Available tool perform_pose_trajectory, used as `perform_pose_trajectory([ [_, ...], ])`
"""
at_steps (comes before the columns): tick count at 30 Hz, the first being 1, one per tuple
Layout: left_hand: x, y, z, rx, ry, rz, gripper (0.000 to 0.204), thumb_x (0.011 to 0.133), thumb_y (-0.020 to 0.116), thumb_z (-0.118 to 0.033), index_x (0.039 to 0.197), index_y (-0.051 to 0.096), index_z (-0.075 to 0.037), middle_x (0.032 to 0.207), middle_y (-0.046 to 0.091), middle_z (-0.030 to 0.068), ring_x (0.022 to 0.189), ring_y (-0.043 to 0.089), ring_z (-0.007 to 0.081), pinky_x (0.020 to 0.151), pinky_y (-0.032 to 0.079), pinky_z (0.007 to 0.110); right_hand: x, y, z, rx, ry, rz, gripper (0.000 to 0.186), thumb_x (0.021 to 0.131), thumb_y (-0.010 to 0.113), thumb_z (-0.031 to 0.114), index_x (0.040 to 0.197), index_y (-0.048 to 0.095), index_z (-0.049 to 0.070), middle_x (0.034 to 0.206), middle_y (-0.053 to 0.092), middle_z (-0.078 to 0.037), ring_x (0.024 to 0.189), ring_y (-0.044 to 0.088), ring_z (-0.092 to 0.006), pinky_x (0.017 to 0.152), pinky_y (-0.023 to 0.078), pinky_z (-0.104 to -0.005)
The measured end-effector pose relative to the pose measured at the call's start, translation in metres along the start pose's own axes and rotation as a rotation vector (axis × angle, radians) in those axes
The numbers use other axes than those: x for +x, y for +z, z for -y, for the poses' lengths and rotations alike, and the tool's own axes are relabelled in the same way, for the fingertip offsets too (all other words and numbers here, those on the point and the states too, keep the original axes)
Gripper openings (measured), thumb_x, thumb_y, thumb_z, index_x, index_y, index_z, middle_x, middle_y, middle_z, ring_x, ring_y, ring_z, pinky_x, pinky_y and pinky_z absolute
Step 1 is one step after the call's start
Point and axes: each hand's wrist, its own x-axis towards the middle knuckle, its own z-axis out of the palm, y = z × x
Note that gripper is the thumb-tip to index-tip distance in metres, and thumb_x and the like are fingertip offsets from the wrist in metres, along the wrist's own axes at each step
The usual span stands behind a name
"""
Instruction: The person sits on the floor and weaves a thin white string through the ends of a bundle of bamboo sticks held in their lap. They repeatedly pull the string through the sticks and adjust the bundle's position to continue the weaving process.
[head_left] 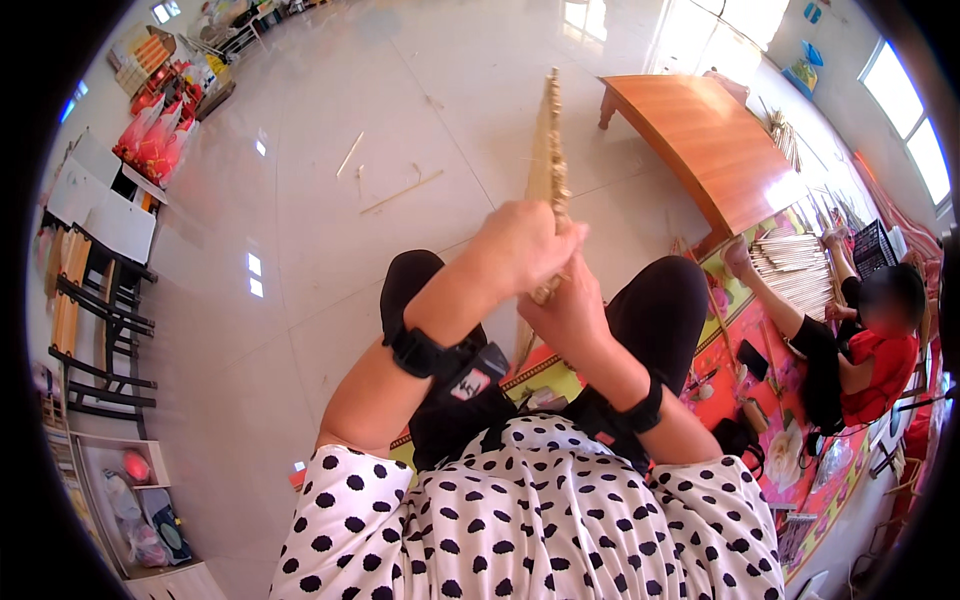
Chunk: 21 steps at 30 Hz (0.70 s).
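In front of my knees I hold up a flat, tan piece of woven straw [557,160], seen almost edge-on, with a bumpy, knotted edge turned toward me. My left hand [515,245] is closed around its lower half. Just below and to the right, my right hand [572,308] is closed on the same knotted edge, its thumb up near the left hand's fingers. The straw's lower end shows between and under the hands. What each fingertip presses on is hidden.
Loose straw stalks [402,192] lie on the pale tiled floor ahead. A low wooden table [700,135] stands at the far right. A person in red [880,370] sits on a patterned mat [715,425] beside a straw bundle [795,270]. Black-framed chairs [105,330] line the left.
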Motion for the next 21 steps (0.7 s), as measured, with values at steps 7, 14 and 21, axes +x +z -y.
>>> perform_pose_trajectory([
  [7, -0.069, 0.022, -0.003, -0.322, 0.377, -0.014, 0.062, 0.096, 0.060, -0.037, 0.126, 0.046, 0.015, 0.074, 0.062, 0.0236, 0.067, 0.067, 0.0328, 0.061, 0.052, 0.039, -0.055, -0.050, 0.011, 0.045, -0.030, -0.009, 0.070, 0.077, 0.076, 0.012, 0.136, 0.042, -0.003, 0.118, 0.063, -0.017, 0.102, 0.067, -0.0251, 0.089, 0.052, -0.0329],
  [14, -0.087, 0.045, 0.018, -0.292, 0.493, -0.123, 0.065, 0.090, 0.068, -0.033, 0.135, 0.045, 0.008, 0.096, 0.055, 0.0156, 0.077, 0.066, 0.0285, 0.061, 0.054, 0.035, -0.051, -0.100, 0.037, 0.725, 0.308, 0.380, 0.102, 0.074, 0.076, 0.021, 0.152, 0.016, -0.005, 0.145, 0.041, -0.014, 0.136, 0.040, -0.0217, 0.113, 0.031, -0.0369],
  [21, -0.071, 0.036, 0.044, -0.355, 0.620, -0.063, 0.055, 0.086, 0.073, -0.025, 0.129, 0.052, 0.002, 0.095, 0.058, 0.0123, 0.076, 0.065, 0.0241, 0.059, 0.053, 0.031, -0.011, -0.123, 0.017, 0.706, 0.354, 0.398, 0.063, 0.094, 0.062, 0.033, 0.135, 0.043, -0.010, 0.129, 0.056, -0.017, 0.119, 0.057, -0.0248, 0.099, 0.046, -0.0374],
])
